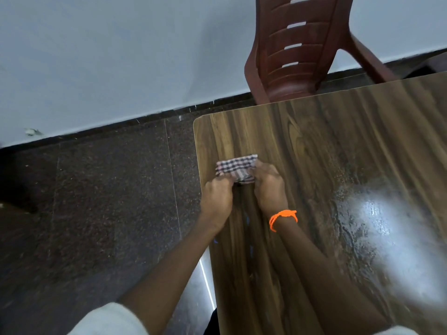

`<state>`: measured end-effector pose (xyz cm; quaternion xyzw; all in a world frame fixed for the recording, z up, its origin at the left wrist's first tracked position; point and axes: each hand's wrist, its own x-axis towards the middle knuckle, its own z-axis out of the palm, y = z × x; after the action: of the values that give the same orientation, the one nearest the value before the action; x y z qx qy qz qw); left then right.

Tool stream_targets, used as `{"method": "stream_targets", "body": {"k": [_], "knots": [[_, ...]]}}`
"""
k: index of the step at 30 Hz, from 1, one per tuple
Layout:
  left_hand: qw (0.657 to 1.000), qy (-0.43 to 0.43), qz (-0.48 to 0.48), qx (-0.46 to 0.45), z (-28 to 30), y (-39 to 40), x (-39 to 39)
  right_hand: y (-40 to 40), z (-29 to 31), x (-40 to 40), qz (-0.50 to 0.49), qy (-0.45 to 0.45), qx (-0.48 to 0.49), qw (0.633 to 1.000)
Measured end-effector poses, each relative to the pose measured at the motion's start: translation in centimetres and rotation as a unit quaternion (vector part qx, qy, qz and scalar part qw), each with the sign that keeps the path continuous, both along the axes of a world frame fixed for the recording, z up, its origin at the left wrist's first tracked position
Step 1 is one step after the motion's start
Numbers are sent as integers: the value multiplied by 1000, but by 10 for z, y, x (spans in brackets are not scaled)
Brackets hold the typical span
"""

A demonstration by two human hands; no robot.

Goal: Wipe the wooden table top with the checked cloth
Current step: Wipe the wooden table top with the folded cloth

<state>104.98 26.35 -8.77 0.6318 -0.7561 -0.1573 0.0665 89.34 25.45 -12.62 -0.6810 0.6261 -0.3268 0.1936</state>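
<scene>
Table top (pixel 326 153), hands-hidden checked cloth (pixel 233 166)

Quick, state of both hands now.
Left hand: fingers curled, gripping the folded checked cloth.
Right hand: fingers curled, gripping the same cloth.

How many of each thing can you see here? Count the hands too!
Hands: 2, the left hand and the right hand, both gripping the cloth
Checked cloth: 1
Wooden table: 1
Brown plastic chair: 1
Orange wristband: 1
Total: 6
</scene>
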Motion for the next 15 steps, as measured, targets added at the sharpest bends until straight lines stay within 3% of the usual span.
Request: {"method": "stream_targets", "body": {"k": [7,12,15], "knots": [[999,34,-31,2,-10,71,-19,76,-14,-34,-15,27,-20,999],[997,10,-70,-13,-13,43,-51,62,-8,-57,-94,46,-5,995],[999,4,-38,17,-11,21,-49,42,0,-49,-84,48,0,995]]}}
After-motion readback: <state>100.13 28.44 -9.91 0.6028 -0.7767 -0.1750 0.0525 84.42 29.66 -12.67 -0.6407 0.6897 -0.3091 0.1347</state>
